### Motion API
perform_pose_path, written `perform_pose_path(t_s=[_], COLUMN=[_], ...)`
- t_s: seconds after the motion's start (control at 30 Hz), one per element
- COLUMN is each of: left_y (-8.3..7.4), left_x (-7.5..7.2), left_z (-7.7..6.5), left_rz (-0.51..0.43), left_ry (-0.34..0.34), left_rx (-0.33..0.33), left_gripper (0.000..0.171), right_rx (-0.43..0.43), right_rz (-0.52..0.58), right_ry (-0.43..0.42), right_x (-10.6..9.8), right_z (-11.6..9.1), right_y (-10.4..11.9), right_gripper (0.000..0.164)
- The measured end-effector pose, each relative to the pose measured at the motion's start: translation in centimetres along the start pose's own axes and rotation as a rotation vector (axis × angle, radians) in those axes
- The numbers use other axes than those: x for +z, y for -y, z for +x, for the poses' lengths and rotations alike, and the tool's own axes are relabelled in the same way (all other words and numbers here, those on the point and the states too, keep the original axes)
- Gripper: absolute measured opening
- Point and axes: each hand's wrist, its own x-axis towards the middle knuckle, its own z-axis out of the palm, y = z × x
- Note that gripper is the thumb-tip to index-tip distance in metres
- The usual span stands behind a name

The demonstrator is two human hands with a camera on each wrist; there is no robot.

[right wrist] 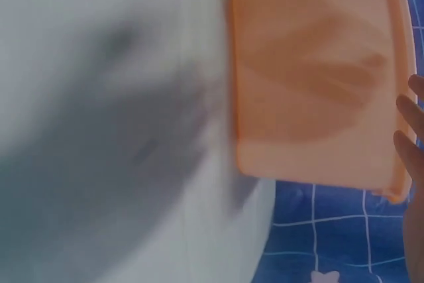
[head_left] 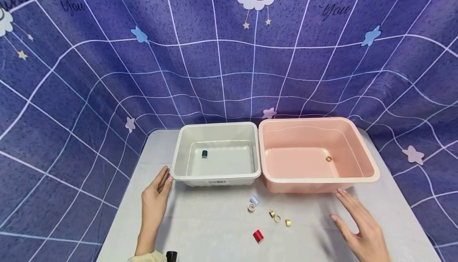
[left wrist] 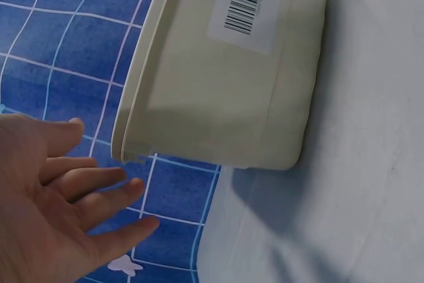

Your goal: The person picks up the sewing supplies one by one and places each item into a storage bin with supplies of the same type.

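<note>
My left hand [head_left: 156, 192] is beside the front left corner of a white plastic bin [head_left: 217, 177], its fingers loosely extended and holding nothing. My right hand [head_left: 363, 228] is spread in front of the pink bin [head_left: 318, 180], fingertips close to its front rim. Inside the white bin lies a dark teal thread spool [head_left: 204, 154]. A gold ring [head_left: 328, 159] sits in the pink bin. On the table in front are a red thread spool [head_left: 258, 236], a light blue spool [head_left: 254, 200], a pale spool [head_left: 251, 207] standing on end, and gold rings [head_left: 288, 222].
The two bins stand side by side at the back of a white-covered table [head_left: 207, 230]. Behind them hangs a blue-purple grid-patterned curtain [head_left: 232, 59]. A barcode label [left wrist: 246, 4] shows on the white bin's outer wall.
</note>
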Motion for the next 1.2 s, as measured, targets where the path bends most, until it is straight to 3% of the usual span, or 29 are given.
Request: perform_pose_path(t_s=[0.23,0.43,0.67,0.9,1.03,1.2], left_y=[-0.2,-1.0,-1.0,-0.9,-0.8,-0.5], left_x=[0.3,0.5,0.9,1.2,1.2,1.3], left_z=[0.3,0.4,0.4,0.9,1.3,1.5], left_rz=[-0.129,-0.249,-0.282,-0.474,-0.518,-0.559], left_ry=[-0.03,-0.04,-0.047,-0.028,-0.015,0.003], left_rx=[-0.025,-0.125,-0.2,-0.301,-0.339,-0.383], left_gripper=[0.039,0.035,0.034,0.04,0.041,0.043], right_rx=[0.049,0.079,0.048,-0.02,-0.048,0.001], right_rz=[0.075,0.13,0.176,0.245,0.3,0.315], right_ry=[-0.001,0.024,0.045,0.069,0.067,0.128], right_x=[1.6,3.3,5.3,7.1,8.1,9.2], right_z=[-0.8,-2.1,-3.3,-3.7,-3.9,-4.5], right_y=[0.6,0.9,1.4,2.2,2.7,3.8], right_gripper=[0.059,0.055,0.054,0.052,0.05,0.052])
